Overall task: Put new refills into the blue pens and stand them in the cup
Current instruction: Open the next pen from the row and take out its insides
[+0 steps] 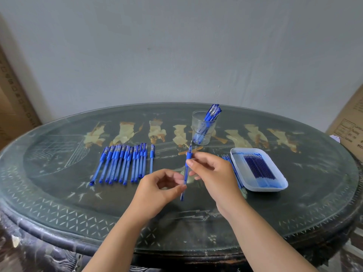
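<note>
I hold one uncapped blue pen (186, 170) nearly upright over the table's middle, tip pointing away from me. My right hand (213, 174) pinches it near the grip section. My left hand (159, 188) pinches the lower barrel. A clear cup (199, 125) at the back holds several capped blue pens leaning right. Several more blue pens (122, 165) lie in a row to the left. A white tray (237, 163) on the right holds several dark blue refills (259, 166).
Several loose refills (231, 169) lie along the tray's left side, partly hidden by my right hand. The oval glass-topped table (59, 173) stands against a grey wall. Cardboard boxes (349, 122) stand at the far right and far left.
</note>
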### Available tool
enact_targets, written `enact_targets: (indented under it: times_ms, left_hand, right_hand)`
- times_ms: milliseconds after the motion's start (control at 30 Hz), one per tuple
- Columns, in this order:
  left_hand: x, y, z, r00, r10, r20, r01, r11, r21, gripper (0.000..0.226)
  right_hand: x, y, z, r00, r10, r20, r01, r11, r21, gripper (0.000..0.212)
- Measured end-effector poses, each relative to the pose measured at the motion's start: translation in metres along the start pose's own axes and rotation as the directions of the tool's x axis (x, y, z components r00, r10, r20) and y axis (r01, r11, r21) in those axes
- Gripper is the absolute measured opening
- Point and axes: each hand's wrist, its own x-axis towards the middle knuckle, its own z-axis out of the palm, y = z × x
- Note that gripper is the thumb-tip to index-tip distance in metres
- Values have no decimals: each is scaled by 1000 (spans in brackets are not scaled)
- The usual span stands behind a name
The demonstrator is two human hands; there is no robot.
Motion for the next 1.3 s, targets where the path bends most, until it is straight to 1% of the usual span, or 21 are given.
enact_targets:
  times_ms: [133, 233, 333, 467, 567, 600, 700, 767, 867, 933, 967, 1000, 1067, 1100, 1133, 1200, 1300]
  left_hand:
    - [-2, 1, -3, 1000, 26, -5, -26, 998, 49, 18]
    - [-2, 2, -5, 1000, 29, -1, -29, 997, 69, 18]
    - [-2, 1, -7, 999, 37, 4, -38, 992, 117, 18]
    - [-3, 0, -10, 999, 42, 21, -45, 982, 181, 20]
    - [-3, 0, -10, 999, 47, 19, -50, 977, 207, 20]
    - [-3, 1, -10, 999, 46, 13, -47, 977, 207, 20]
    - [-3, 2, -10, 999, 44, 8, -44, 978, 206, 19]
    - [-3, 2, -11, 999, 46, 12, -48, 976, 213, 19]
    - [-3, 0, -14, 999, 48, -4, -46, 972, 230, 20]
    - [-3, -1, -17, 998, 48, -34, -39, 973, 229, 21]
    - [-3, -2, -18, 997, 49, -58, -35, 975, 221, 21]
    - [-2, -3, -19, 995, 50, -89, -31, 977, 209, 20]
    - [0, -6, -20, 984, 64, -166, -31, 980, 196, 19]
    - [1, -7, -19, 975, 79, -208, -37, 980, 197, 19]
    - [2, -9, -19, 964, 93, -248, -43, 979, 200, 19]
    - [3, -11, -17, 942, 119, -313, -54, 976, 209, 19]
    - [4, -14, -15, 922, 145, -360, -68, 973, 219, 18]
  right_hand:
    - [6, -9, -5, 999, 48, -23, -46, 994, 97, 15]
    - [9, -14, -10, 997, 75, 0, -74, 985, 158, 11]
    - [12, -19, -15, 997, 80, -15, -75, 973, 218, 13]
    - [19, -27, -22, 996, 48, -78, -29, 973, 230, 12]
    - [21, -35, -28, 998, 31, -53, -20, 979, 201, 8]
    - [20, -36, -29, 999, 23, -25, -18, 982, 188, 10]
    - [20, -36, -28, 1000, -10, 24, 6, 988, 156, 27]
    - [24, -40, -28, 999, -38, -18, 41, 982, 184, 30]
    - [40, -55, -39, 991, -43, -123, 82, 939, 335, 31]
    - [55, -63, -54, 980, -40, -195, 112, 919, 379, 31]
    - [63, -65, -60, 974, -36, -226, 117, 928, 354, 31]
    - [71, -63, -65, 968, -31, -249, 105, 952, 289, 33]
    - [84, -49, -70, 968, -3, -250, 18, 998, 59, 39]
    - [88, -40, -69, 974, 25, -227, -42, 997, -68, 42]
    - [91, -28, -68, 979, 62, -196, -98, 979, -177, 44]
    - [99, -4, -66, 980, 137, -147, -181, 922, -342, 47]
    - [112, 22, -65, 968, 204, -144, -249, 828, -502, 51]
